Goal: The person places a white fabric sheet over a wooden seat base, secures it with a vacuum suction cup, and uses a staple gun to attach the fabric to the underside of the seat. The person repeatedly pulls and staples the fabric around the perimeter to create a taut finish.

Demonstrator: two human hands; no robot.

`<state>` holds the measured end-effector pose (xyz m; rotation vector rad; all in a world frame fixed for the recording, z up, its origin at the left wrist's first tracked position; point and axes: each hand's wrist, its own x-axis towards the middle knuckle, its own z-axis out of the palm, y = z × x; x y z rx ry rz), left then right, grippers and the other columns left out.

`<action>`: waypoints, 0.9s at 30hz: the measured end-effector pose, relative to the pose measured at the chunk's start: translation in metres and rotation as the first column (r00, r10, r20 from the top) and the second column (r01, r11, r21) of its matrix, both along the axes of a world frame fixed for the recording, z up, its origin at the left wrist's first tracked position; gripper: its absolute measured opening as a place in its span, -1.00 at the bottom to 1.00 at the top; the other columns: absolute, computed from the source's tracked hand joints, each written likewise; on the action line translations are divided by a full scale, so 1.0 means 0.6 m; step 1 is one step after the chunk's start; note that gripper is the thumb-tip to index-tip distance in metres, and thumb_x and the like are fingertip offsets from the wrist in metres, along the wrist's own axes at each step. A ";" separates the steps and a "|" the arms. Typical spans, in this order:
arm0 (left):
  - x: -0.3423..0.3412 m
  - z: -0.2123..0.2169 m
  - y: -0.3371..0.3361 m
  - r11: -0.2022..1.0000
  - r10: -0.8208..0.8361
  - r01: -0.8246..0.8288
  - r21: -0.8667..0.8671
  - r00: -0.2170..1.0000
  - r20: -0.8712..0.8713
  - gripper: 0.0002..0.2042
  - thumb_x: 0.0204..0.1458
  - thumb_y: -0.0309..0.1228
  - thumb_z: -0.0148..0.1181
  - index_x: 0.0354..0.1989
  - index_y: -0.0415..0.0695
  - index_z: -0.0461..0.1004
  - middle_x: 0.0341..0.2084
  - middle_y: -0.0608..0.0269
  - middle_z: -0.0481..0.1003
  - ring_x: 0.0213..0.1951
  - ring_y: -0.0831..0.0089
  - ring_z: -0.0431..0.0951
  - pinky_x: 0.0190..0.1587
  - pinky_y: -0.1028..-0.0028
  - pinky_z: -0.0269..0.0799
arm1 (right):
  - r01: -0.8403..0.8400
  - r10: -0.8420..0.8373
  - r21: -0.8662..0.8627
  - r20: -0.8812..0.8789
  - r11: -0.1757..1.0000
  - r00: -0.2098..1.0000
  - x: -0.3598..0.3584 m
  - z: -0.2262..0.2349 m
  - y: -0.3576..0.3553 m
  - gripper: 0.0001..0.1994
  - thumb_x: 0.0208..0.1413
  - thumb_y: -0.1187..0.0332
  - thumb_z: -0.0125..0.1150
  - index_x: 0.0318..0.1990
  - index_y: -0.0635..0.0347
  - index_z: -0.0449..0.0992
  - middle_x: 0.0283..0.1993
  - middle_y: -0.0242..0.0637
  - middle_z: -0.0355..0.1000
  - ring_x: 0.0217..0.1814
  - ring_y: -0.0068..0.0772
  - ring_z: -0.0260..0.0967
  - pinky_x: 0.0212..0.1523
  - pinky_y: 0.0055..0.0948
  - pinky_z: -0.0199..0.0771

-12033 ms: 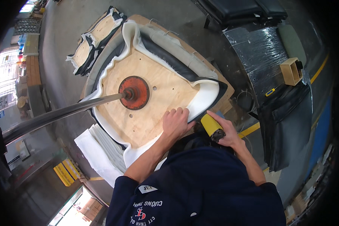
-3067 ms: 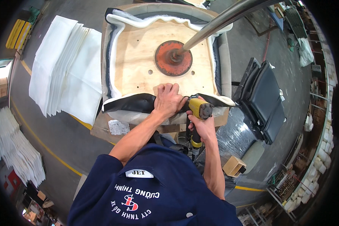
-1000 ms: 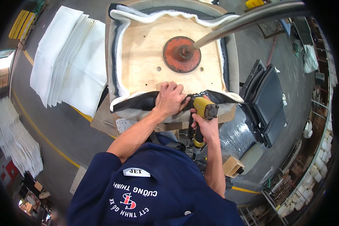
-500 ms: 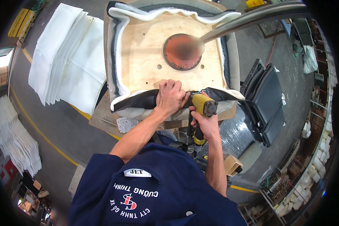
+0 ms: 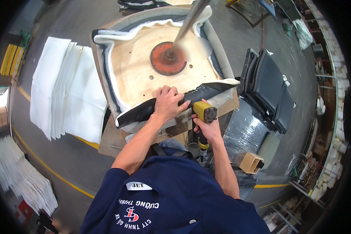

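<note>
Fingers of the left hand (image 5: pixel 168 103) are curled together and pressed down on the black cover fabric (image 5: pixel 191 95), pinning it over the near edge of the plywood seat base (image 5: pixel 138 72), while the right hand (image 5: pixel 206 128) is clamped round the grip of a yellow pneumatic stapler (image 5: pixel 204 112), whose nose seems to meet the fabric just beside the left fingertips, though the contact itself is hidden. White foam padding (image 5: pixel 105 39) rims the base, which lies on a workbench (image 5: pixel 109 140) with a rusty round plate (image 5: pixel 168 58) and metal pole (image 5: pixel 191 17) at its middle. Stacked white sheets (image 5: pixel 66 89) lie on the floor to the left, black cushions (image 5: pixel 269 89) to the right.
</note>
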<state>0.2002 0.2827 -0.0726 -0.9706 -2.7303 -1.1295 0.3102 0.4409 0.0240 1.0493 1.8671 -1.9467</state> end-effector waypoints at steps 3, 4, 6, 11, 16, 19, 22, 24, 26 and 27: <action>0.004 0.026 -0.036 0.971 -0.015 0.002 -0.239 0.998 -0.054 -0.53 -0.07 0.12 0.37 -0.49 -0.13 0.59 -0.26 0.15 0.42 -0.05 0.14 0.34 0.05 0.11 0.19 | 0.021 -0.020 0.015 -0.044 1.000 0.999 0.005 -0.012 0.006 -0.16 0.07 0.66 0.23 0.53 -0.07 0.15 -0.15 -0.22 0.58 -0.54 -0.55 0.45 -0.52 -0.50 0.51; 0.007 0.024 -0.039 0.964 -0.022 0.008 -0.266 0.999 -0.049 -0.47 -0.10 0.17 0.37 -0.47 -0.17 0.62 -0.20 0.09 0.41 -0.03 0.12 0.33 0.05 0.11 0.19 | 0.022 -0.023 -0.008 -0.036 1.000 0.999 0.005 -0.012 0.009 -0.17 0.07 0.66 0.23 0.53 -0.06 0.15 -0.15 -0.22 0.58 -0.53 -0.55 0.45 -0.52 -0.50 0.51; -0.002 0.024 -0.025 0.969 -0.046 0.032 -0.244 0.998 -0.053 -0.48 -0.09 0.15 0.37 -0.50 -0.17 0.65 -0.21 0.10 0.41 -0.03 0.12 0.33 0.04 0.12 0.18 | 0.018 -0.019 -0.052 -0.022 0.998 1.000 -0.002 -0.007 0.016 -0.17 0.07 0.66 0.24 0.53 -0.04 0.15 -0.13 -0.20 0.58 -0.53 -0.55 0.45 -0.51 -0.49 0.51; -0.014 0.003 -0.009 0.977 -0.051 0.032 -0.210 0.995 -0.083 -0.61 0.03 -0.01 0.33 -0.61 -0.08 0.67 -0.29 0.22 0.43 -0.06 0.19 0.37 0.01 0.16 0.20 | -0.027 0.028 -0.085 0.006 0.996 1.000 -0.032 0.004 0.015 -0.17 0.09 0.66 0.24 0.54 -0.01 0.13 -0.10 -0.19 0.59 -0.53 -0.55 0.45 -0.50 -0.49 0.52; -0.010 -0.009 -0.003 0.987 0.059 -0.078 -0.141 0.989 -0.137 -0.67 0.05 -0.10 0.33 -0.61 -0.07 0.65 -0.30 0.24 0.44 -0.10 0.21 0.39 0.01 0.16 0.20 | -0.087 0.093 -0.092 0.072 0.992 0.993 -0.058 0.012 0.009 -0.17 0.09 0.67 0.24 0.54 0.00 0.13 -0.07 -0.19 0.58 -0.51 -0.56 0.45 -0.48 -0.50 0.53; -0.008 -0.014 -0.006 0.986 0.086 -0.102 -0.129 0.988 -0.127 -0.68 0.04 -0.12 0.34 -0.63 -0.07 0.64 -0.32 0.25 0.43 -0.12 0.22 0.39 0.00 0.16 0.19 | -0.125 0.133 -0.080 0.099 0.989 0.986 -0.063 0.011 0.002 -0.17 0.10 0.69 0.23 0.54 -0.01 0.12 -0.07 -0.18 0.57 -0.50 -0.55 0.44 -0.48 -0.50 0.53; -0.006 -0.019 -0.006 0.989 0.100 -0.113 -0.099 0.986 -0.130 -0.69 0.02 -0.15 0.35 -0.65 -0.07 0.61 -0.34 0.26 0.42 -0.13 0.22 0.38 0.00 0.16 0.17 | -0.142 0.146 -0.040 0.128 0.989 0.981 -0.073 0.014 -0.010 -0.17 0.09 0.69 0.21 0.54 0.00 0.12 -0.09 -0.18 0.56 -0.51 -0.53 0.43 -0.51 -0.49 0.52; -0.005 -0.019 -0.003 0.991 0.085 -0.096 -0.094 0.990 -0.111 -0.70 0.01 -0.17 0.36 -0.65 -0.07 0.61 -0.34 0.26 0.42 -0.13 0.22 0.38 0.00 0.16 0.18 | -0.127 0.129 -0.018 0.142 0.992 0.982 -0.076 0.010 -0.016 -0.17 0.05 0.66 0.21 0.53 0.06 0.13 -0.13 -0.20 0.55 -0.53 -0.54 0.43 -0.53 -0.47 0.50; -0.011 -0.015 0.002 0.988 0.100 -0.113 -0.103 0.987 -0.124 -0.72 0.00 -0.18 0.36 -0.63 -0.07 0.61 -0.35 0.25 0.42 -0.13 0.22 0.38 -0.01 0.16 0.19 | -0.166 0.163 0.008 0.129 0.986 0.978 -0.085 0.008 -0.013 -0.19 0.03 0.65 0.19 0.51 0.10 0.15 -0.16 -0.21 0.53 -0.55 -0.53 0.42 -0.55 -0.46 0.48; -0.008 -0.012 0.003 0.988 0.095 -0.109 -0.105 0.987 -0.129 -0.73 -0.01 -0.19 0.36 -0.63 -0.08 0.61 -0.35 0.25 0.42 -0.13 0.22 0.39 -0.01 0.15 0.19 | -0.173 0.168 0.024 0.125 0.985 0.978 -0.087 0.009 -0.014 -0.20 0.03 0.64 0.19 0.50 0.12 0.16 -0.17 -0.22 0.52 -0.56 -0.52 0.42 -0.56 -0.45 0.47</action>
